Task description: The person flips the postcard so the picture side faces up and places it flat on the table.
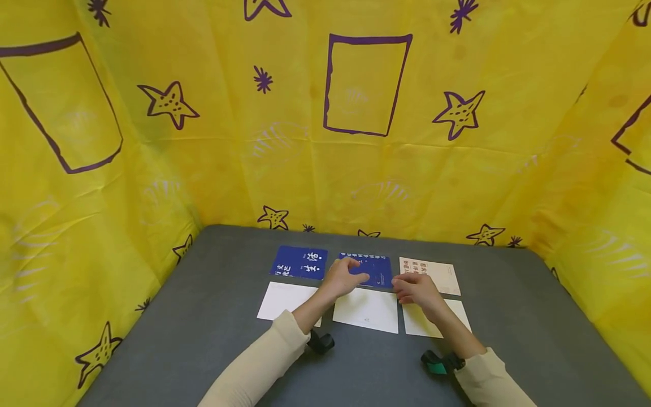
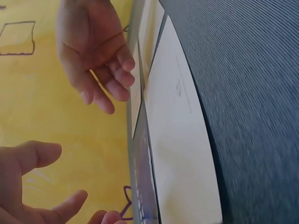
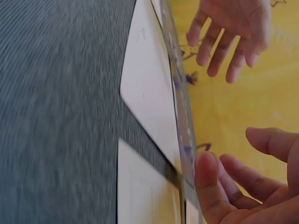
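Over the middle blue card [image 1: 377, 274] hovers my left hand [image 1: 342, 279], thumb and fingers spread apart with nothing between them. My right hand [image 1: 418, 291] is above the gap between the cream card with printed characters [image 1: 443, 278] and the right white card [image 1: 418, 323]; its fingers are loosely bent and hold nothing. Another blue card [image 1: 300, 263] with white characters lies at the far left. Nearer me are the left white card [image 1: 287, 299] and the middle white card [image 1: 365, 312]. Both wrist views show the two hands raised off the cards.
The cards lie flat in two rows on a dark grey table [image 1: 376, 367]. Yellow cloth [image 1: 300, 169] with purple drawings hangs behind and on both sides. A black strap [image 1: 320, 342] is at my left wrist, a black and green one [image 1: 436, 364] at the right.
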`<state>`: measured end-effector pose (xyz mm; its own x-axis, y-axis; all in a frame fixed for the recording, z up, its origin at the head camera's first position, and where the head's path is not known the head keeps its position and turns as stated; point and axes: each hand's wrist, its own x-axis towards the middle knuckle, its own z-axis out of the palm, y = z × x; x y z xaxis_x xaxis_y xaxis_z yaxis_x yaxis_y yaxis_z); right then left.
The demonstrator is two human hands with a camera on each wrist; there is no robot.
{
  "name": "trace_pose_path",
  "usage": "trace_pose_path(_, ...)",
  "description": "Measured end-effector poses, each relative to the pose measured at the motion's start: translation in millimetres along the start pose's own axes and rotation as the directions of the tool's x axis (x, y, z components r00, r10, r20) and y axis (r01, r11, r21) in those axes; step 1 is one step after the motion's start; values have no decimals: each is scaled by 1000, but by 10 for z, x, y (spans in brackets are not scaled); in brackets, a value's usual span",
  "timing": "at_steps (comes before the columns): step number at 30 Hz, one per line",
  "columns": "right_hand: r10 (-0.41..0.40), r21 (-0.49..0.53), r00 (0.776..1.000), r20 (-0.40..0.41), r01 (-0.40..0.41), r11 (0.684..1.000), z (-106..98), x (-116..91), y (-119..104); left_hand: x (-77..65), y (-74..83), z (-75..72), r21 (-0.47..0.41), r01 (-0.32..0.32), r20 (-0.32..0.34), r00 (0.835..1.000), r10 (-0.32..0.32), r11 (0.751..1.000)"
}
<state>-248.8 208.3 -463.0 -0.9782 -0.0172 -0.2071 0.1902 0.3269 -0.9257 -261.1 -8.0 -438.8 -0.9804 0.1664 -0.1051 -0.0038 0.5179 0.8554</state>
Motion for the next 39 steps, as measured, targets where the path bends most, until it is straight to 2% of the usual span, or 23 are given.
trace_pose_path(4,-15,7,999,32,15,1000,101,27,-36,-15,-43,-100,20,11,-3,1000,-11,1000)
trace_pose_path(9,-5,18,1000,27,4,1000,227,52,-87,-44,-101,-223,51,10,-10,1000,-9,999)
trace_pose_path(17,14,41,999,47,-16,999,426,61,-182,-98,-203,-418,43,15,-24,1000,-14,999)
trace_pose_path(31,-29,29,979,201,24,999,896,-57,-309,-243,-524,-760,97,91,-62,994,-85,991)
trace_pose_path(39,-37,26,952,303,31,999,1081,-111,-378,-350,-694,-1041,146,94,-48,995,-88,985)
